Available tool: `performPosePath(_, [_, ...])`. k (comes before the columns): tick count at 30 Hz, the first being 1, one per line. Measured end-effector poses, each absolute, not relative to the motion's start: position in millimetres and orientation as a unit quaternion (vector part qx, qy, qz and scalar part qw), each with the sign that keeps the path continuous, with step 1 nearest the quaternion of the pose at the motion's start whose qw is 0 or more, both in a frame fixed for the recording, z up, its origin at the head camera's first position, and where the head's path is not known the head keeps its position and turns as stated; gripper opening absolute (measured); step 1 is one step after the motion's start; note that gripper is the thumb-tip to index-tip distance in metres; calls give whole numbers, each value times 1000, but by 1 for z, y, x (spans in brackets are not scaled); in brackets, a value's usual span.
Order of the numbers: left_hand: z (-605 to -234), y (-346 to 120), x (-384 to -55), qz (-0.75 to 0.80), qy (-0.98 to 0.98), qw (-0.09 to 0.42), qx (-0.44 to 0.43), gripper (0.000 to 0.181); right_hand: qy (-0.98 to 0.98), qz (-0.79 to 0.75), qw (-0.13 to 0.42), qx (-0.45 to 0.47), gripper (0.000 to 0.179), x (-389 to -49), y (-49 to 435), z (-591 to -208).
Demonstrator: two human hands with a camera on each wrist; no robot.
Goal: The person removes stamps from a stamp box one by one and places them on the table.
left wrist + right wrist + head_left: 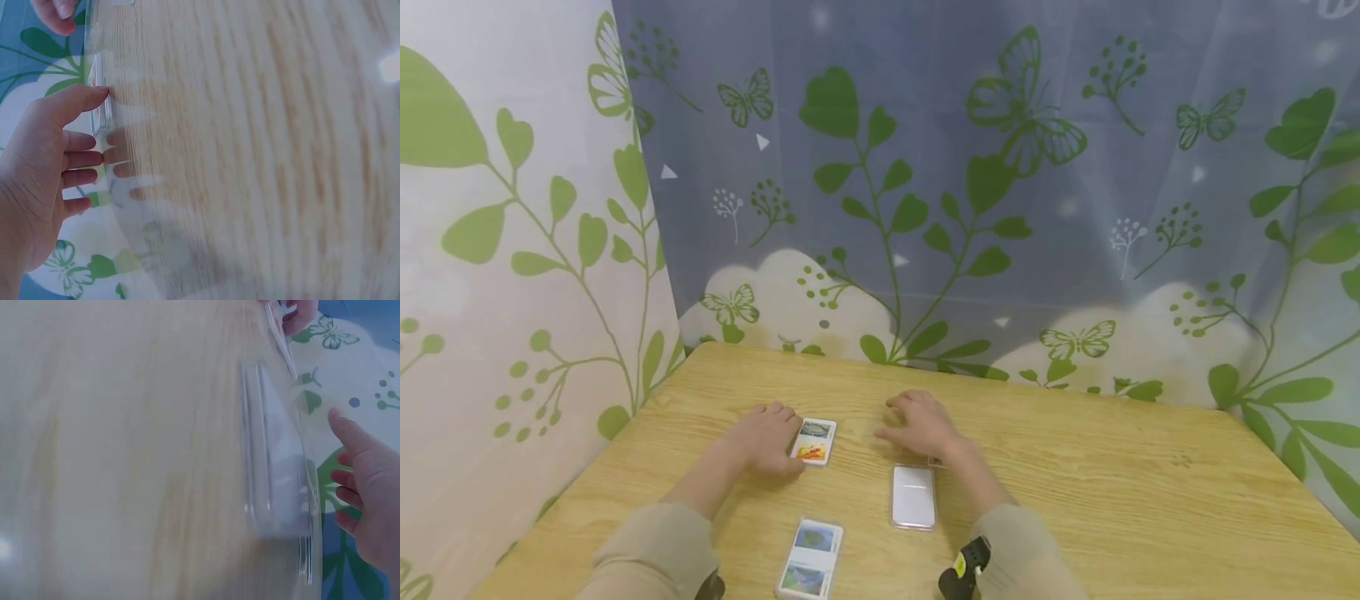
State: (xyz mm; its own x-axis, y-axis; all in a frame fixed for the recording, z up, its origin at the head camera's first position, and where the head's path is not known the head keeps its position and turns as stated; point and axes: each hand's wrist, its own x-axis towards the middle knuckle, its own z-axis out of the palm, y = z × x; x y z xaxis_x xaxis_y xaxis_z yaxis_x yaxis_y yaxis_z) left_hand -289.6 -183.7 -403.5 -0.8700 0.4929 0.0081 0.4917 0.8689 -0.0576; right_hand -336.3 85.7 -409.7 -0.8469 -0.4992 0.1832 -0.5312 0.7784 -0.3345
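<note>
My left hand [769,437] rests at the left side of a small card stack in a clear case [817,440], its top showing a grey-green picture above an orange one. In the left wrist view the thumb touches that case [99,119], while the other fingers reach toward the table. My right hand [919,423] is over the table to the right, fingers loosely bent, holding nothing visible. Below it lies a clear case with a blank white top [913,500]. Another small flat thing [936,461] is mostly hidden under the right wrist.
A second cased card stack [810,558] with blue-green pictures lies nearer the front of the wooden table [1112,500]. Leaf-and-butterfly patterned curtains [880,208] stand behind the table and along its left side.
</note>
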Motion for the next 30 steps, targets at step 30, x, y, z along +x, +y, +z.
performPosePath(30, [-406,-187,-288,39,-964,19,-264,67,-863,494,29,103,20,-323,4,-417])
